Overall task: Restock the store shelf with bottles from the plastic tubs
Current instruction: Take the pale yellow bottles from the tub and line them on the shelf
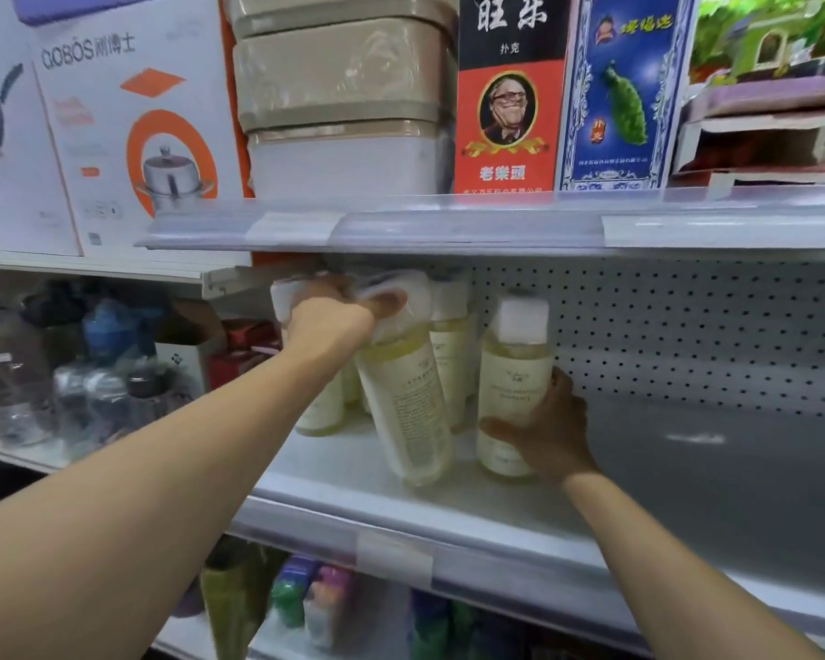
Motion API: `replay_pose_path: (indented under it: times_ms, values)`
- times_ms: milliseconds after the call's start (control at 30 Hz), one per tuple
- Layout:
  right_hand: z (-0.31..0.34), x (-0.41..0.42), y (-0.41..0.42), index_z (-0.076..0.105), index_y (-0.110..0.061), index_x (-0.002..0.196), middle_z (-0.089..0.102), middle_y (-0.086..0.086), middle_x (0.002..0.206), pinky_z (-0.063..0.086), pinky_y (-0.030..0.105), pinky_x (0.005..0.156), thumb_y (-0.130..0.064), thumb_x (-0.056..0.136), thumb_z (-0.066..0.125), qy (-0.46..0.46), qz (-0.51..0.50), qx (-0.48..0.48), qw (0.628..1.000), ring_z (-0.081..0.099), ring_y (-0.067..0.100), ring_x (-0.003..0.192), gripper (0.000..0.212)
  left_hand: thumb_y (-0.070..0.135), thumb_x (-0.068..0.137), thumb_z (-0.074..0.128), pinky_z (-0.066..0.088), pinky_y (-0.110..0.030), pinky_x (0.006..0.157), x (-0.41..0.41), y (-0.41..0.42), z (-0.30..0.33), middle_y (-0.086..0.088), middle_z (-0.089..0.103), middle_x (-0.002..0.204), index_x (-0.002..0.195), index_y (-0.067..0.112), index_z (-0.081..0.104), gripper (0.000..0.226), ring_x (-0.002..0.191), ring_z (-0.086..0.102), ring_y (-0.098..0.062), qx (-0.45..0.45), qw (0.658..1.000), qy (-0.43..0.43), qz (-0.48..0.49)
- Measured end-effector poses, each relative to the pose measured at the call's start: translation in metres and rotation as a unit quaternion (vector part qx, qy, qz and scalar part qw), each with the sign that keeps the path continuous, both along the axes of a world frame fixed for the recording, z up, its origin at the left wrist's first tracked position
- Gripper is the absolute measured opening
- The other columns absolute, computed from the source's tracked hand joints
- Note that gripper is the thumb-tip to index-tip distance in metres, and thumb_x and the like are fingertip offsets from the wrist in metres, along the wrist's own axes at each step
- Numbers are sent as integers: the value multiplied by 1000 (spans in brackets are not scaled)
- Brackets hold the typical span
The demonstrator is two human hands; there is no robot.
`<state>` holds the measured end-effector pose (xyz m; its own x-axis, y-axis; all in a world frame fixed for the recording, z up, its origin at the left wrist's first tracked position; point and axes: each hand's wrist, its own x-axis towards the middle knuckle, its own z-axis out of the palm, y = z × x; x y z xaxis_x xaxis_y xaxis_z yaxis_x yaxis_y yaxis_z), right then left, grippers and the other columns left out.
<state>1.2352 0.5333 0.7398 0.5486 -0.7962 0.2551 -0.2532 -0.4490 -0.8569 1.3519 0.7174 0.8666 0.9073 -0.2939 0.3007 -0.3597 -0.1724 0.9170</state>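
On the white shelf [687,469], your left hand [327,321] grips a tilted bottle [408,402] by its cap; your right hand [551,433] clasps an upright bottle [513,373].

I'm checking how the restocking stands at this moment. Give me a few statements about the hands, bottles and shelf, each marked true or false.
1. The right hand grips an upright pale yellow bottle with a white cap. True.
2. The left hand hangs idle below the white metal shelf. False: it grips the top of a tilted pale yellow bottle.
3. The shelf's right part is packed with bottles. False: bottles stand only at its left.
4. A white perforated back panel is behind the bottles. True.
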Motion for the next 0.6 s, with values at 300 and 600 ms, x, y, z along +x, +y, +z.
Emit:
replay_pose_path:
  times_ms: [300,600]
  values:
    - [-11,11,-9,32,-5,121,47,13,124,48,37,87,-29,65,86,63,-13,5,998,52,31,113,82,51,71,76,45,-37,101,10,-27,-6,-5,60,129,124,15,58,67,117,56,-27,64,996,-63,5]
    - [1,11,27,29,-10,129,35,4,127,45,40,98,-28,69,77,9,-41,-18,999,42,27,122,79,52,73,74,41,-26,92,1,-45,-9,-3,58,133,129,17,56,68,120,55,-23,115,987,-111,-3]
